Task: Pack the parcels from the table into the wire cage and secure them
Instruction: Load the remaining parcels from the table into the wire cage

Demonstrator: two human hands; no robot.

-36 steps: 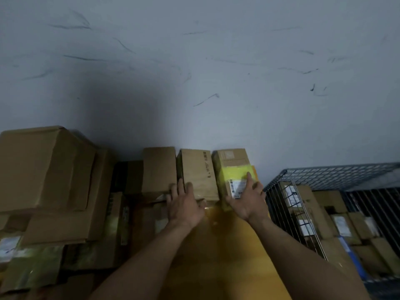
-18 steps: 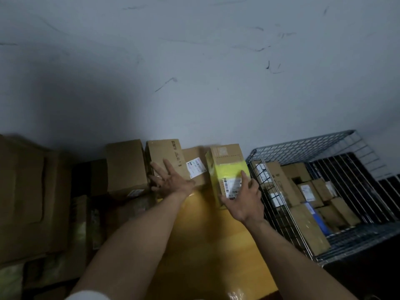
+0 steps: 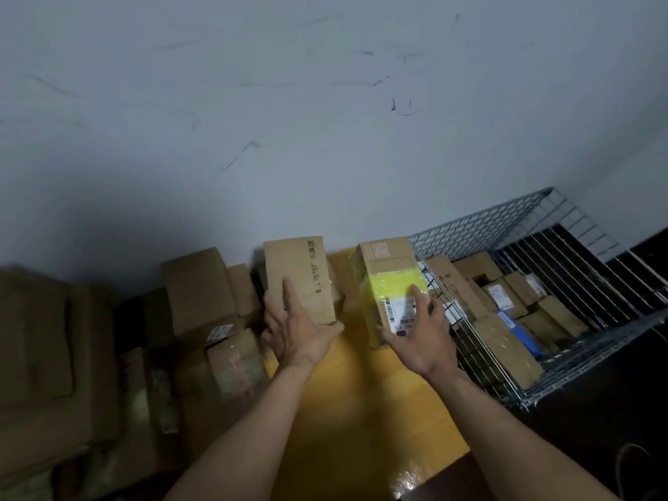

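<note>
With left grip (image 3: 300, 330) clamped on the brown box (image 3: 300, 269) and right grip (image 3: 415, 338) clamped on the yellow-taped box (image 3: 390, 280), lift both over the cage (image 3: 480, 222) rim. Lower flat into gaps.

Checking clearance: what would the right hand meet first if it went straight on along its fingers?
The yellow-taped cardboard box that the right hand grips; beyond it, likely the grey wall, though depth is unclear.

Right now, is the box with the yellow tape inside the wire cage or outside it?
Outside. The yellow-taped box is over the table, short of the cage wall, held by the right hand.
</note>
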